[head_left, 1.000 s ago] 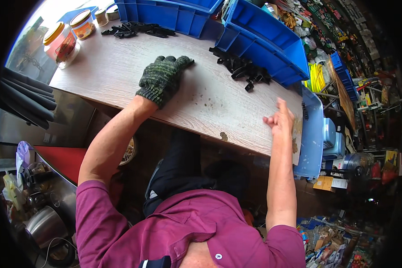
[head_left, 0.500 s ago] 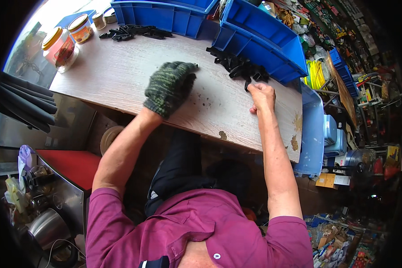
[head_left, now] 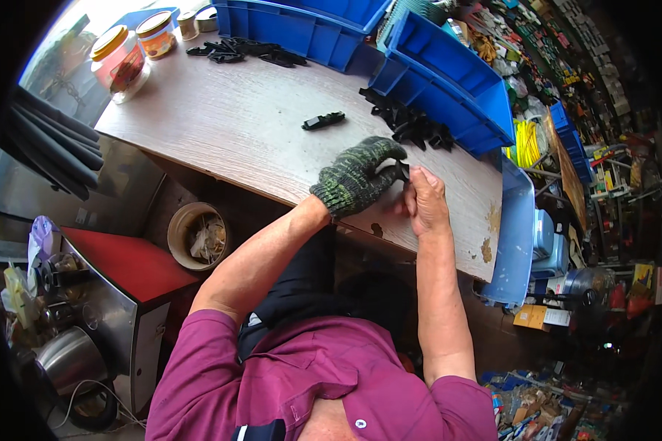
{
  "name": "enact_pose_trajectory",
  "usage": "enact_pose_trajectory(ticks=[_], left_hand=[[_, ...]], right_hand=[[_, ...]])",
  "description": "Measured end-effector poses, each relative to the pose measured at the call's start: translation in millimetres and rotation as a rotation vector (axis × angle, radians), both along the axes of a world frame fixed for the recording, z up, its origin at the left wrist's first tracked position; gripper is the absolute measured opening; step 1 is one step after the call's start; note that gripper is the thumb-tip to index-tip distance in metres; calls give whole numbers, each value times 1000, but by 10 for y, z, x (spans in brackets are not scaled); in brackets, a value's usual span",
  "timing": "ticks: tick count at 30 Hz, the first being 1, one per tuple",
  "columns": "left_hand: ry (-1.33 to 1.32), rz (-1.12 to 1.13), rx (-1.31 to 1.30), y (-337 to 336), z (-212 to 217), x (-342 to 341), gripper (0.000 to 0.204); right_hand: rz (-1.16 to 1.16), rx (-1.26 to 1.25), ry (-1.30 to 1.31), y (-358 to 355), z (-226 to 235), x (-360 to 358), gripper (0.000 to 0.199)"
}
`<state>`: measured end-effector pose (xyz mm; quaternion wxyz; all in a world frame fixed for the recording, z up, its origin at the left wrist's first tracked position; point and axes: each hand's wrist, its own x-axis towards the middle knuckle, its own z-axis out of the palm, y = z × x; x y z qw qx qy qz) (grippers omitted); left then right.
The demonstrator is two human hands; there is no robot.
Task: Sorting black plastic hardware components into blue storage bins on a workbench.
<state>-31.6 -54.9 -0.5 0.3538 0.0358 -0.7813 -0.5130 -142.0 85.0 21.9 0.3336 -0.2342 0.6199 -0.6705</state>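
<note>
My left hand (head_left: 359,176), in a green and black knitted glove, meets my bare right hand (head_left: 425,202) over the front of the table. A small black piece (head_left: 403,171), mostly hidden by the fingers, is pinched between them. Its exact kind is too small to make out. Beyond the left hand a single black oblong part (head_left: 324,120) lies by itself on the tabletop. Past my right hand, a heap of small black pieces (head_left: 408,121) lies against a blue bin. More black oblong parts (head_left: 246,51) are grouped at the far left.
Two blue plastic bins (head_left: 449,81) (head_left: 294,33) line the far edge of the pale wooden table (head_left: 221,117). Lidded jars (head_left: 118,62) stand at its left corner. Below the left edge is a waste bucket (head_left: 176,239); a light blue tub (head_left: 513,235) adjoins the right edge.
My left hand has moved right and nearer, leaving a black oblong part on the table. My right hand has drawn back from the heap with a small black piece, and the hands have met.
</note>
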Motion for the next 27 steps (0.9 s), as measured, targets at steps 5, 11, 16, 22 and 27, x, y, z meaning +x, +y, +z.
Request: enact_pose_trajectory(ticks=[5,11,16,22,27], left_hand=[[-79,-121,200,28,31,9,25],[-145,-151,489,-27,146,49,27],[-307,-141,651,6,256,43,30],[-226,173,168,49,57,112,39],[-523,760,-552,-629,267,335,33]], right_hand=[[42,63,51,79,-23,-27,32],[-9,65,65,-32,115,137,37],[-23,68,121,-41,104,218,26],[-200,36,210,-77,-53,242,24],[-212,-16,40,-78,46,315,25]])
